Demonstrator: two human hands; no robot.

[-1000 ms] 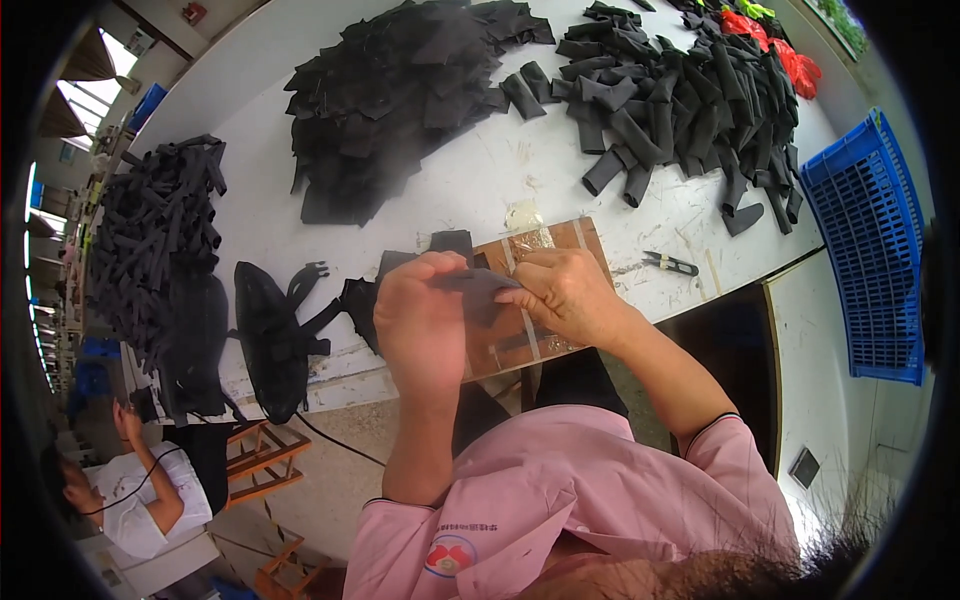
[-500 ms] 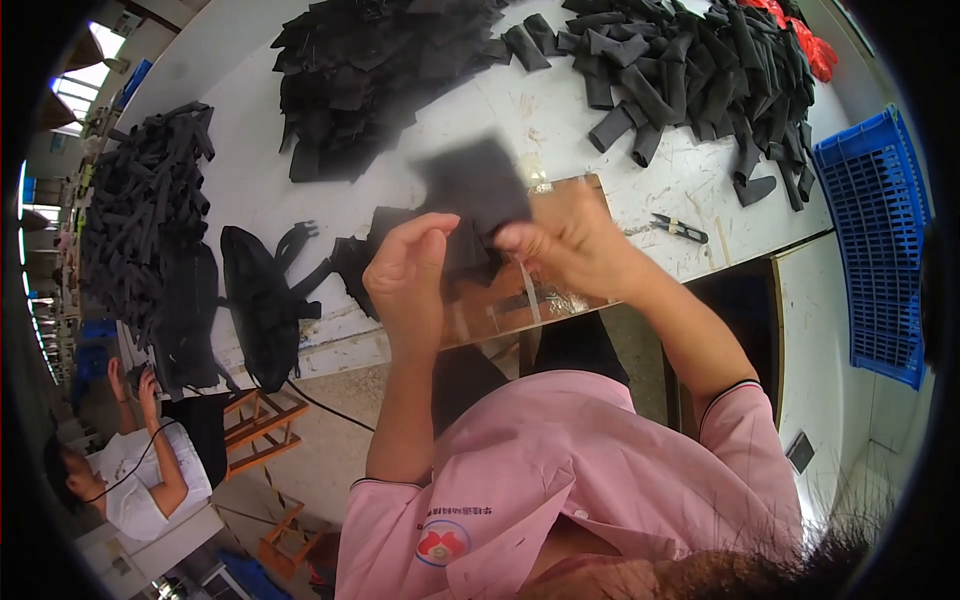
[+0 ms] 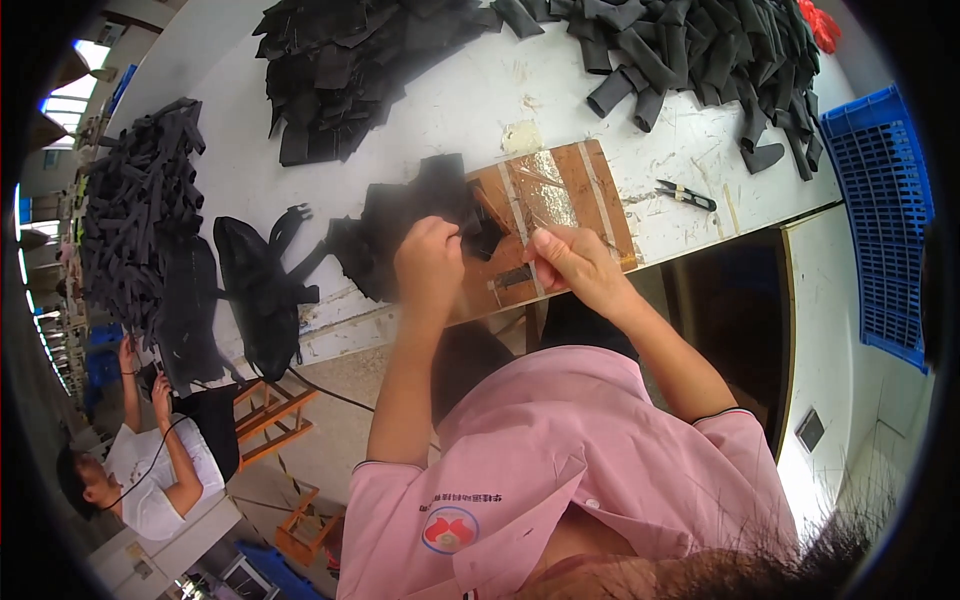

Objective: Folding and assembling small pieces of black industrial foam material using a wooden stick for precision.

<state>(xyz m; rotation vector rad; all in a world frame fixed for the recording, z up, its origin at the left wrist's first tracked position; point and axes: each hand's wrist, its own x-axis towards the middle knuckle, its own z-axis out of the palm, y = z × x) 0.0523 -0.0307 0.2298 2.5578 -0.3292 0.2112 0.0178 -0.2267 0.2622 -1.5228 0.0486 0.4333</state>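
Observation:
My left hand (image 3: 430, 262) is closed, its fingers curled together in front of a heap of black fabric pieces (image 3: 415, 195); whether a piece is between them is hidden. To its right, my right hand (image 3: 585, 270) is closed too, thumb against the bent fingers, over the near edge of a brown board (image 3: 575, 190) with strips of clear tape. Anything in that pinch is too small to make out. A dark flap of fabric (image 3: 487, 240) from the heap overlaps the board's left side, between my hands.
Thread snips (image 3: 687, 195) lie right of the board. Beyond are flat black pieces (image 3: 335, 75) and rolled black tubes (image 3: 690, 50). Black strips (image 3: 145, 210) and a black pouch (image 3: 255, 295) lie left. A blue crate (image 3: 878, 225) stands right; a co-worker (image 3: 160, 465) sits lower left.
The blurred black piece held up between my hands is down at the heap on the left. My hands are lower and a little nearer me, and more of the board shows.

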